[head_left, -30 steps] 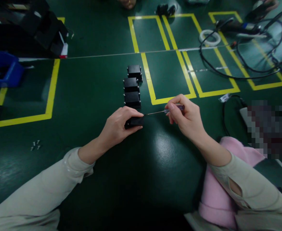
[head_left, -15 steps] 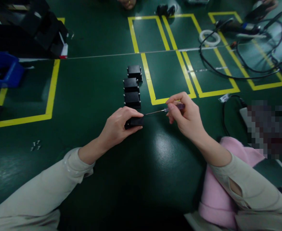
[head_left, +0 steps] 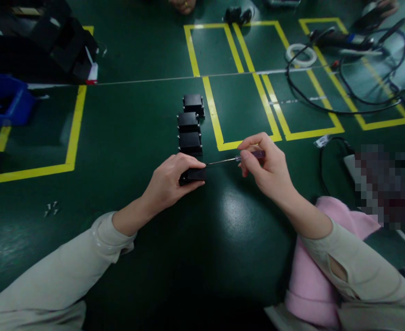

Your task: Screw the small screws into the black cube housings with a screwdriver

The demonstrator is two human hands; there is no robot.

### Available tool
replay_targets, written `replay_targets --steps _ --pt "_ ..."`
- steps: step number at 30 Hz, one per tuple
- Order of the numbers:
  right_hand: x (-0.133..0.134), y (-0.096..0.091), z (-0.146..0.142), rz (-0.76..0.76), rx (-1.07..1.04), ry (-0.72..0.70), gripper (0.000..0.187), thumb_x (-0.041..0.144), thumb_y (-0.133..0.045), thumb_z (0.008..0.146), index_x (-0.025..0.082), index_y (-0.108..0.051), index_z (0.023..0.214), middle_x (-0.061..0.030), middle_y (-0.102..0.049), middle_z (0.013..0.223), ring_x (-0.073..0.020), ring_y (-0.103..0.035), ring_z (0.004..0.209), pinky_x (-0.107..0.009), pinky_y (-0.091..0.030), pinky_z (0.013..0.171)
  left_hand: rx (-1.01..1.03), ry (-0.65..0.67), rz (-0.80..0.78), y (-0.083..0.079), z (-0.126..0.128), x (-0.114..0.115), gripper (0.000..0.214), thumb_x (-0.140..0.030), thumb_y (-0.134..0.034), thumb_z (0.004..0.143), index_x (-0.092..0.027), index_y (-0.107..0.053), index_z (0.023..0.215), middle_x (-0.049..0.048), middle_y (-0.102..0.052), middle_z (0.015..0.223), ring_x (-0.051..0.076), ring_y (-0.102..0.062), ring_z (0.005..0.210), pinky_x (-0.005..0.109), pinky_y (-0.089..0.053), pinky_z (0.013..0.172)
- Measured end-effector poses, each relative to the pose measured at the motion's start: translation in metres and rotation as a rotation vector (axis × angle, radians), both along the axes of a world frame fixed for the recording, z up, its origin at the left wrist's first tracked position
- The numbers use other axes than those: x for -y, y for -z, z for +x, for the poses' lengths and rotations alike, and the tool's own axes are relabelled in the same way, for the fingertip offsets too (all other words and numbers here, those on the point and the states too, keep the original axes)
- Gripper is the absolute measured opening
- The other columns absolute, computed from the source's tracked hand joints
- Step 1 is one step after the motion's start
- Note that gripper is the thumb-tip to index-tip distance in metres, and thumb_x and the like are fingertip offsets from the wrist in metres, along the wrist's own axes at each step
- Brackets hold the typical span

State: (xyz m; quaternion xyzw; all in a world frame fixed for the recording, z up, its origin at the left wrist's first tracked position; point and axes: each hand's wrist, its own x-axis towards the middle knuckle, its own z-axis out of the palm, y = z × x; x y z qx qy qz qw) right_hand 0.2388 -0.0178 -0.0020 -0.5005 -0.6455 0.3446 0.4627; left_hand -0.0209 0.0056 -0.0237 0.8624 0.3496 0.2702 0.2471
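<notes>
My left hand (head_left: 170, 179) grips a small black box (head_left: 194, 175) between thumb and fingers, on the green tabletop. In my right hand (head_left: 266, 163) is a screwdriver (head_left: 239, 158) with a clear purplish handle. Its thin shaft points left, and the tip meets the box's right side beside my left fingertip. Whether the tip sits in a screw is too small to tell. Just beyond, three similar black boxes (head_left: 190, 141) stand in a column, with small shiny screws at their sides. Several loose screws (head_left: 51, 208) lie on the table at the left.
A blue bin (head_left: 7, 99) and dark equipment (head_left: 50, 41) stand at the left. Black cable (head_left: 302, 96), a corded tool (head_left: 344, 39) and a white tape ring (head_left: 301, 54) lie at the right. Pink cloth (head_left: 313, 280) is under my right forearm. Another person's hand (head_left: 182, 5) shows at the far edge.
Almost nothing differs. The screwdriver handle has turned slightly in my right hand's fingers; the left hand and the box stay in place.
</notes>
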Motion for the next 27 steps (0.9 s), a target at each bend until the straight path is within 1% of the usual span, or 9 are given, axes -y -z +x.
replay_targets --steps 5,11,17,20,23,27 --pt "-0.0010 0.0013 0.0008 -0.023 -0.011 0.000 0.024 0.042 -0.062 0.098 0.022 -0.056 0.087 0.0077 -0.055 0.063 -0.0053 -0.054 0.047 -0.022 -0.041 0.049 0.003 -0.002 -0.014 -0.0004 0.0005 0.0006 0.028 -0.026 -0.073 0.091 -0.021 -0.063 0.117 0.0067 -0.069 0.116 0.023 -0.065 0.111 0.040 -0.052 0.097" --pt "-0.0003 0.0003 0.0006 0.001 0.018 0.000 0.013 0.036 -0.061 0.099 0.023 -0.057 0.101 0.0083 -0.057 0.064 -0.0076 -0.059 0.052 -0.024 -0.045 0.057 0.004 0.001 -0.003 -0.0006 0.0009 0.0001 0.028 -0.025 -0.072 0.091 -0.020 -0.064 0.117 0.0076 -0.070 0.116 0.023 -0.065 0.110 0.041 -0.053 0.096" --pt "-0.0008 0.0017 0.0005 -0.013 -0.015 -0.013 0.024 0.043 -0.061 0.098 0.022 -0.056 0.087 0.0079 -0.055 0.063 -0.0054 -0.054 0.047 -0.023 -0.042 0.049 0.001 -0.001 -0.012 -0.0002 0.0005 -0.0002 0.027 -0.026 -0.072 0.092 -0.021 -0.064 0.117 0.0070 -0.069 0.117 0.023 -0.065 0.111 0.041 -0.052 0.098" --pt "-0.0009 0.0025 0.0008 -0.015 -0.015 -0.011 0.021 0.042 -0.060 0.099 0.023 -0.056 0.091 0.0089 -0.053 0.059 -0.0062 -0.055 0.047 -0.023 -0.042 0.050 0.003 0.003 -0.009 -0.0001 0.0007 -0.0001 0.028 -0.025 -0.072 0.091 -0.021 -0.064 0.118 0.0072 -0.069 0.117 0.023 -0.065 0.111 0.041 -0.052 0.097" --pt "-0.0007 0.0019 0.0007 -0.008 -0.002 -0.005 0.017 0.039 -0.060 0.099 0.023 -0.057 0.097 0.0084 -0.056 0.063 -0.0069 -0.058 0.051 -0.023 -0.045 0.054 -0.002 0.001 -0.009 -0.0003 0.0009 0.0000 0.027 -0.025 -0.073 0.091 -0.021 -0.064 0.117 0.0074 -0.070 0.116 0.023 -0.065 0.110 0.041 -0.053 0.097" --pt "0.0001 0.0013 0.0000 -0.012 -0.002 -0.015 0.021 0.041 -0.060 0.099 0.023 -0.056 0.092 0.0081 -0.056 0.064 -0.0059 -0.056 0.048 -0.023 -0.044 0.051 -0.007 -0.008 -0.014 -0.0005 0.0007 0.0002 0.028 -0.026 -0.072 0.091 -0.021 -0.064 0.117 0.0075 -0.069 0.117 0.023 -0.065 0.111 0.042 -0.053 0.097"
